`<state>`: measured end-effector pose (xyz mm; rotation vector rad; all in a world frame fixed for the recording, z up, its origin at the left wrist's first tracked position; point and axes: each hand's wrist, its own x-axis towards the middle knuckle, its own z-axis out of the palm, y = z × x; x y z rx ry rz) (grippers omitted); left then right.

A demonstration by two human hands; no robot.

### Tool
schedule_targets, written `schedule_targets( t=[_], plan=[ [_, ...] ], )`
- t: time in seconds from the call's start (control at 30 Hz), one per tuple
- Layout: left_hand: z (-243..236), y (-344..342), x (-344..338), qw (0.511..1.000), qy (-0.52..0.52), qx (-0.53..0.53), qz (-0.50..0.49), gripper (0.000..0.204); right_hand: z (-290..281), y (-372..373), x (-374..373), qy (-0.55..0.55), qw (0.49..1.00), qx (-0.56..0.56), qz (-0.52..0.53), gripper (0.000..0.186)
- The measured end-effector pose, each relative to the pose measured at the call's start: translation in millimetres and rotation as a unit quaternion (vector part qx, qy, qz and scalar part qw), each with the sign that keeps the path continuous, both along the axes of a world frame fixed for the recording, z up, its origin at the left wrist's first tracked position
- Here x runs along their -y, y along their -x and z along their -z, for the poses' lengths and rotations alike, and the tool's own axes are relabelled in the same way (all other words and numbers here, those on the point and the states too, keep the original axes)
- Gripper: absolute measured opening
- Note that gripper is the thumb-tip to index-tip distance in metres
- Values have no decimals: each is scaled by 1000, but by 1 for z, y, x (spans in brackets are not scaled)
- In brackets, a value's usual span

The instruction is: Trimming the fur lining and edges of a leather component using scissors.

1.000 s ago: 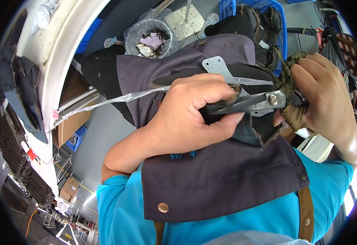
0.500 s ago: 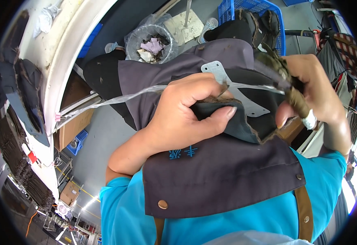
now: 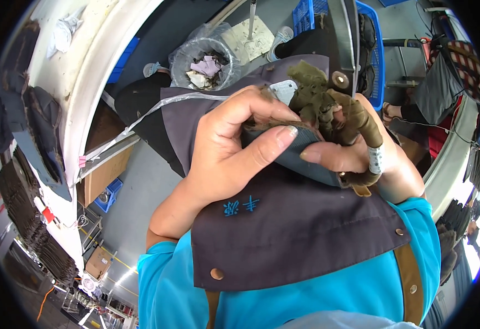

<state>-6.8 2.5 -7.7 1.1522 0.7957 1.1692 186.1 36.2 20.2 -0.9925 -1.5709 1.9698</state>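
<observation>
My left hand [image 3: 223, 142] pinches a dark grey fabric piece [image 3: 292, 162] with a brown frayed edge between thumb and fingers. My right hand [image 3: 388, 167] grips large metal scissors [image 3: 343, 38] with olive cloth-wrapped handles [image 3: 363, 123], blades pointing away from me; its thumb reaches onto the grey piece. The scissors' blades look closed. A pale perforated template [image 3: 282, 90] shows behind the hands on my apron-covered lap, largely hidden. A clear plastic strip [image 3: 174, 98] runs from a pink clip [image 3: 82, 161] toward my left hand.
A lined waste bin [image 3: 207, 66] with scraps stands beyond my knees, beside a blue crate [image 3: 376, 60] of dark pieces. A white bench edge [image 3: 86, 60] curves along the left, with dark stacked pieces [image 3: 37, 137] on it. Another person's sandalled foot [image 3: 393, 111] shows at right.
The scissors have swung from lying across the piece to pointing upward. My right hand has moved inward and lower, its thumb now on the grey piece. My left hand has shifted slightly left.
</observation>
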Motion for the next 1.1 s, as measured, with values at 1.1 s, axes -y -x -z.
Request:
schedule_targets(
  t=[1.1],
  plan=[
    [7,6,-5,973,-200,-118,-16,21,-5,-4,9,8,999,9,32,33]
  ],
)
